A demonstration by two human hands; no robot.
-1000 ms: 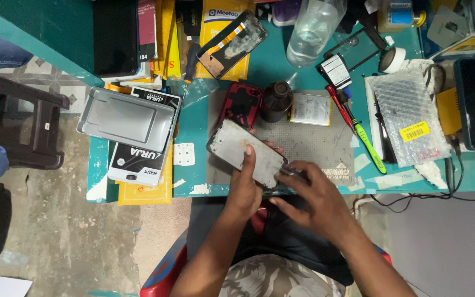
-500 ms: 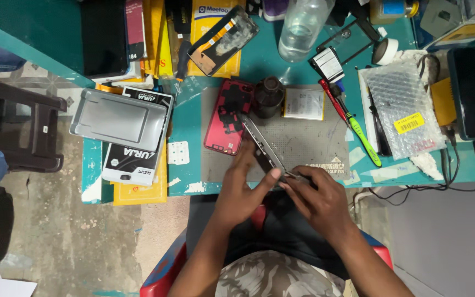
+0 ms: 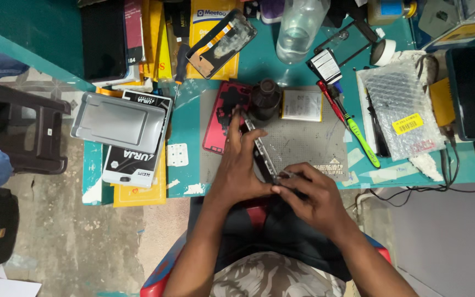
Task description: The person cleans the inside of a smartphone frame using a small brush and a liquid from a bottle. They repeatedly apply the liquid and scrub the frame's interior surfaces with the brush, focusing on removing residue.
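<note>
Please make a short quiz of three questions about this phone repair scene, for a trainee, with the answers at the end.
1. True or false: the thin grey phone is held on its edge, above the grey rubber work mat.
2. Which hand pinches the near end of the phone? A. left hand B. right hand C. neither
3. Fill the gap: the red phone back cover lies to the ___ of the dark round bottle, as the picture shows it.

Key
1. True: the phone is turned edge-up, with the left hand flat along its side.
2. B: the right fingertips grip the near end.
3. Left: the cover lies beside the bottle at the mat's far left corner.
</note>
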